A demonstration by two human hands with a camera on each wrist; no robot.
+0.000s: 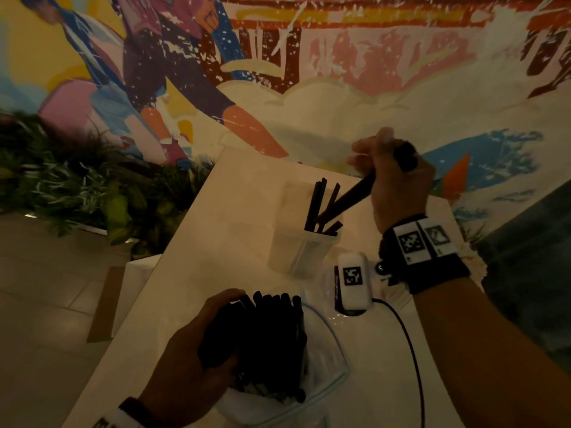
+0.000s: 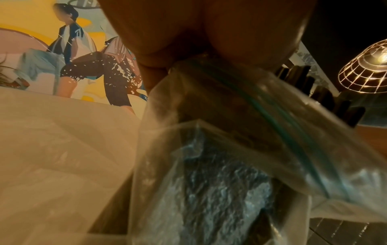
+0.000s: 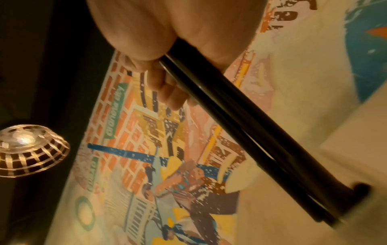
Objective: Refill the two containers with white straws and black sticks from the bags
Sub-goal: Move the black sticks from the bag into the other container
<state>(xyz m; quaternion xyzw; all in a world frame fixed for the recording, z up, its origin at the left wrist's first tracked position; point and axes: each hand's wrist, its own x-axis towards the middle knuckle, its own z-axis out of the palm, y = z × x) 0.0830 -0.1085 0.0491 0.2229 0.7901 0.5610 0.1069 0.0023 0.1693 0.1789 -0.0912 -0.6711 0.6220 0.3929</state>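
A clear plastic container (image 1: 301,251) stands mid-table with several black sticks (image 1: 318,205) leaning in it. My right hand (image 1: 392,177) is above and right of it, gripping a small bundle of black sticks (image 1: 355,194) whose lower ends point down into the container's mouth; the same bundle of black sticks (image 3: 240,126) runs diagonally through the right wrist view under my right hand (image 3: 146,41). At the near edge my left hand (image 1: 197,350) grips a clear zip bag (image 1: 321,359) packed with black sticks (image 1: 272,341). The zip bag (image 2: 230,157) fills the left wrist view. No white straws show.
The white table (image 1: 216,242) runs away from me; its left edge drops to a tiled floor (image 1: 46,288) with green plants (image 1: 77,180). A painted mural wall (image 1: 309,72) stands behind. A wrist camera and black cable (image 1: 411,350) hang by my right forearm.
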